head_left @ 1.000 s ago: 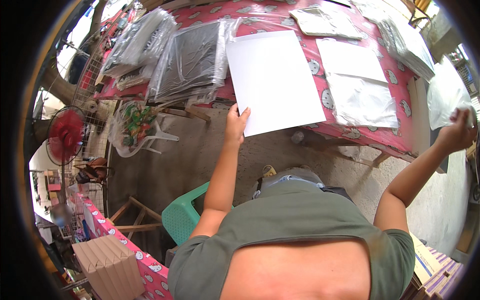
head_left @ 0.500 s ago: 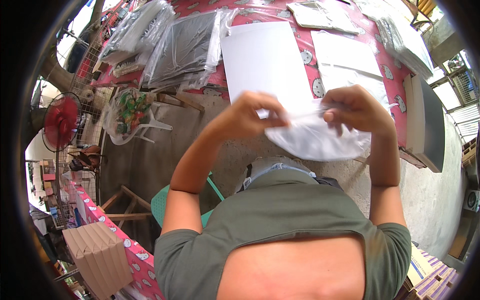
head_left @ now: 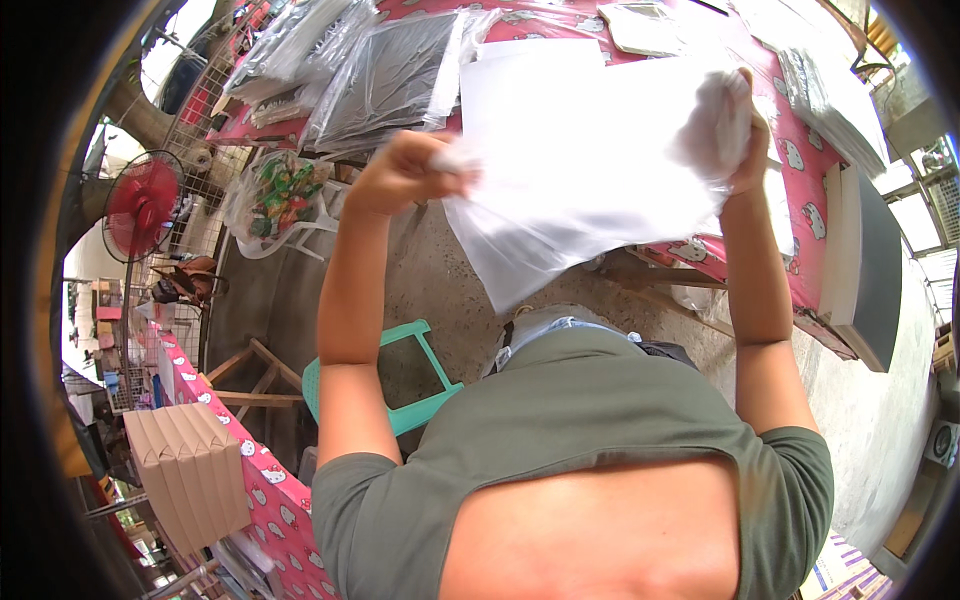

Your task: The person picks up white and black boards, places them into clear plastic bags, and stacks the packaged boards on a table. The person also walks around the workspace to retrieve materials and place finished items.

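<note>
As my left hand and right hand grasp opposite sides of the thin white sheet, it stretches crosswise between them, over the near edge of the pink table.

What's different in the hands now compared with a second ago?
The left hand has let go of the white sheet and now grips one side of the plastic. The right hand came in from the far right with it; the hands met, then spread apart, stretching it between them. The sheet remains on the table; the dark stack and fan stayed put.
</note>
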A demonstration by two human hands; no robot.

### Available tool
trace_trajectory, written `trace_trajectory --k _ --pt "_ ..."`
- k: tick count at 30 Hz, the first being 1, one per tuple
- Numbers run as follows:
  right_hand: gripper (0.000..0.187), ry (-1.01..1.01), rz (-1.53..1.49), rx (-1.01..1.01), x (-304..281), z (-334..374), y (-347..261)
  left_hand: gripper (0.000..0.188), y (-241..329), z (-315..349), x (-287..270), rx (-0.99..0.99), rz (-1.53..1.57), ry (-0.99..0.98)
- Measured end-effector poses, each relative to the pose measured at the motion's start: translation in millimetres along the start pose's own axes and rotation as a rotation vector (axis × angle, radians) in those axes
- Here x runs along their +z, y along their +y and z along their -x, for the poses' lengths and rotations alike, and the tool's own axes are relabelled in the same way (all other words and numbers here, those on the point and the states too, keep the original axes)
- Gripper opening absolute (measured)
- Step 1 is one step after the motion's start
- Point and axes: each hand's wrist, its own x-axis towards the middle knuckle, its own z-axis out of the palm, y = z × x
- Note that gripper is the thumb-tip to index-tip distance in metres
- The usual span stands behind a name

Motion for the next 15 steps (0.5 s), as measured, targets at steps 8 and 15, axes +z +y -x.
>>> trace_trajectory --k 8,15 --pt "0.01 -0.441 1.449 0.52 -44 10 10 0.026 -2 13 9 -0.019 0.462 0.802" --pt "0.048 0.471 0.54 0.149 -67 22 -10 0.029 -36 41 45 -0.59 0.301 0.074"
